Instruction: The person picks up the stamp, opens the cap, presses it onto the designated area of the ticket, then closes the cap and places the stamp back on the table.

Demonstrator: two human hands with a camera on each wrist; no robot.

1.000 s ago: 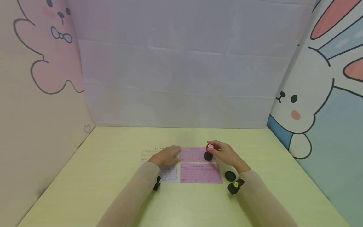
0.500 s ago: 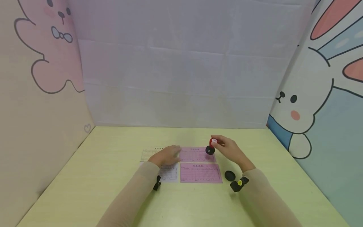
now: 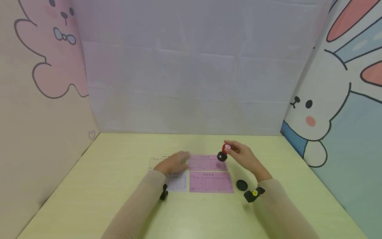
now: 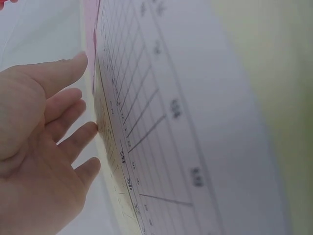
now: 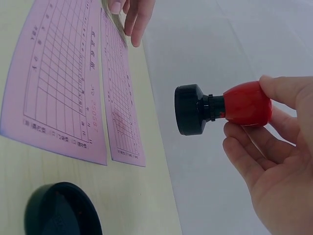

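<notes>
In the head view, my right hand [image 3: 246, 159] pinches the red handle of a stamp [image 5: 247, 104]. Its round black base hangs in the air over the right end of the upper pink slip [image 3: 201, 162], apart from the paper. A faint reddish mark [image 5: 119, 120] shows on that slip. My left hand [image 3: 174, 162] lies over the cream slip [image 3: 154, 162], its fingers loosely extended toward the upper pink slip's left edge and holding nothing. In the left wrist view, fingertips are by the cream paper; whether all touch it is unclear.
A second pink slip [image 3: 211, 182] lies nearer me, with a white gridded slip [image 3: 178, 182] to its left. The round black stamp cap [image 3: 242, 185] sits right of the slips, close to my right wrist. Walls enclose the table's back and sides.
My right hand has raised the stamp off the upper pink slip and moved it slightly right and away, uncovering the reddish mark. My left hand has barely moved.
</notes>
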